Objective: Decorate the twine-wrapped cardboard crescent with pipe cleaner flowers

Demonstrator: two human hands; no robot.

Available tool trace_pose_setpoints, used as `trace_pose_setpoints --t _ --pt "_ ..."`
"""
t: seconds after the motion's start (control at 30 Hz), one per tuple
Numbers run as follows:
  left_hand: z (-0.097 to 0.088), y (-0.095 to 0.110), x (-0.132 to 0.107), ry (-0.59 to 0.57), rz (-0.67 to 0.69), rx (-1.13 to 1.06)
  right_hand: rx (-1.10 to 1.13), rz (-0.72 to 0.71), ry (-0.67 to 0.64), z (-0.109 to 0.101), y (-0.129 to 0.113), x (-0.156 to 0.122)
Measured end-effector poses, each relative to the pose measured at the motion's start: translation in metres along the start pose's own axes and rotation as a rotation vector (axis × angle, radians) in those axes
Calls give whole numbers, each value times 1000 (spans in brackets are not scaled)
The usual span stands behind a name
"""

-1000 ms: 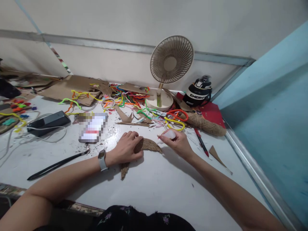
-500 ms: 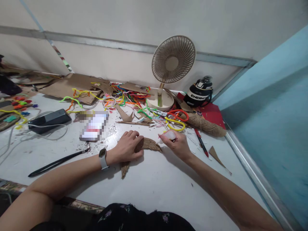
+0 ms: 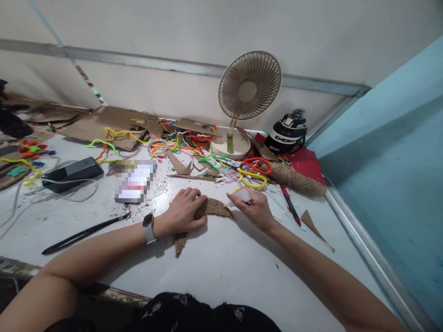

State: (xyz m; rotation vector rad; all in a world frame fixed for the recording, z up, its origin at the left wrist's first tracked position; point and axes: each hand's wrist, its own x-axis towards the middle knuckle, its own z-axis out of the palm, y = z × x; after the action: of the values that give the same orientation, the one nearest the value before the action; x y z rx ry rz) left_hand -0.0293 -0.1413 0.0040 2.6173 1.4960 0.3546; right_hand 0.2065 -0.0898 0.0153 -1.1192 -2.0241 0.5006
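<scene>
- Left hand (image 3: 183, 214) pins the jute-wrapped crescent (image 3: 217, 208) flat under its palm without clasping it; easing off might let the twine slip.
- Right hand (image 3: 255, 210) pinches a small white bottle (image 3: 242, 195) beside the crescent's tip; a hard squeeze could flood it.

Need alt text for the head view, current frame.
The person's left hand presses a curved twine-wrapped piece onto a white table, while the right hand holds a small white object at its right end. Behind lie pipe cleaners, cardboard scraps, scissors and a desk fan.
</scene>
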Motion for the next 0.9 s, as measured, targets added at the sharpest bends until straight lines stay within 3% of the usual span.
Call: trace_pose_setpoints --t 0.33,0.9 --pt "-1 0 1 -2 2 6 -9 -56 -11 2 -1 1" --pt "-2 1 0 -4 1 5 137 81 29 0 -6 3"
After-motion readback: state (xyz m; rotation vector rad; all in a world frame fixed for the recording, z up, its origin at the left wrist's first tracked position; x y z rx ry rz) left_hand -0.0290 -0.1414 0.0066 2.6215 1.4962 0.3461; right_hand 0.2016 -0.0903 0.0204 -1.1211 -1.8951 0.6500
